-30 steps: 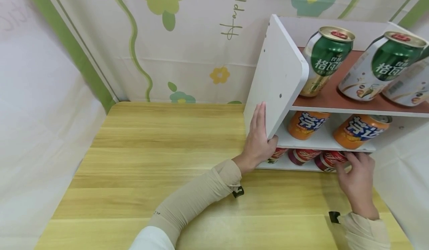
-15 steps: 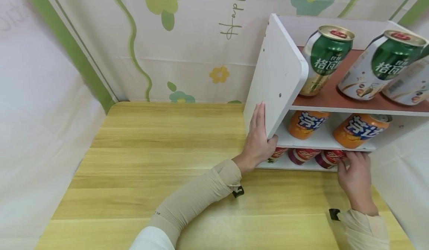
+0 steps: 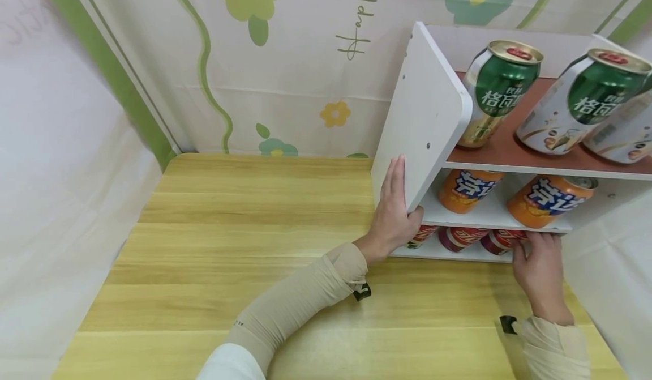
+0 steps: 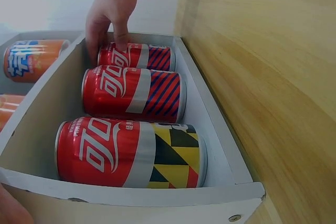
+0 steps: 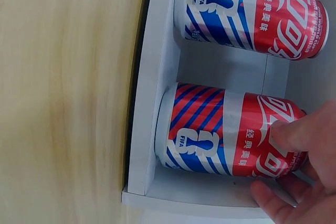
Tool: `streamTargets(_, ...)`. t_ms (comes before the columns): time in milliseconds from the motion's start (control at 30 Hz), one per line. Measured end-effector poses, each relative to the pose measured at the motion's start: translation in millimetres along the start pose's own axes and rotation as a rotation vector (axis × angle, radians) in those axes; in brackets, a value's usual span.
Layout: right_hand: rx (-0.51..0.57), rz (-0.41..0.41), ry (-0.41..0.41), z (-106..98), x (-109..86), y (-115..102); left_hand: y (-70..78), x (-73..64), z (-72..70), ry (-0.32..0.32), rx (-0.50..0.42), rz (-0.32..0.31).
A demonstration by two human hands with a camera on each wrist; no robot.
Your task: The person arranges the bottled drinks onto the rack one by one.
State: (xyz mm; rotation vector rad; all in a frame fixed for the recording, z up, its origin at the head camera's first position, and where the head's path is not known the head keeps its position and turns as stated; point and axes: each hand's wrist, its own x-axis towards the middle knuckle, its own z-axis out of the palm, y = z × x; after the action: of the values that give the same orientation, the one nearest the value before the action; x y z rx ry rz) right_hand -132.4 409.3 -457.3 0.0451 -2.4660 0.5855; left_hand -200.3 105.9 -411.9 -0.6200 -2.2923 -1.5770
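Observation:
A white shelf unit [image 3: 421,102] stands at the right of the table. My left hand [image 3: 391,221] lies against its left side panel, fingers straight and thumb at the front edge. On the bottom level, several views show a row of three red cola cans. My right hand [image 3: 541,269] grips the rightmost cola can [image 5: 233,135], thumb on its front and fingers around its top end. The middle cola can [image 4: 134,93] and the left cola can [image 4: 128,153], with a yellow and black pattern, stand beside it. In the head view, the middle board hides the cans' tops.
Two orange soda cans [image 3: 550,200] occupy the middle level. Tall green and white cans [image 3: 501,91] stand on the red-brown top level. The wooden table [image 3: 244,227] stretches left of the shelf. A flower-printed curtain [image 3: 295,68] hangs behind.
My right hand has moved slightly inward and left, and the rightmost cola can has gone deeper into the bottom level, in line with the others. My left hand has stayed on the side panel.

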Motion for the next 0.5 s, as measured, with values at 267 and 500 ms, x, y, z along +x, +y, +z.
streamTargets(267,0.010,-0.004,-0.005,-0.1,-1.0,-0.2,0.2,-0.5,-2.0,-0.012,0.008,-0.001)
streamTargets(500,0.043,0.024,-0.043,-2.2,-0.4,0.3,0.6,-0.4,-3.5,-0.034,0.019,-0.007)
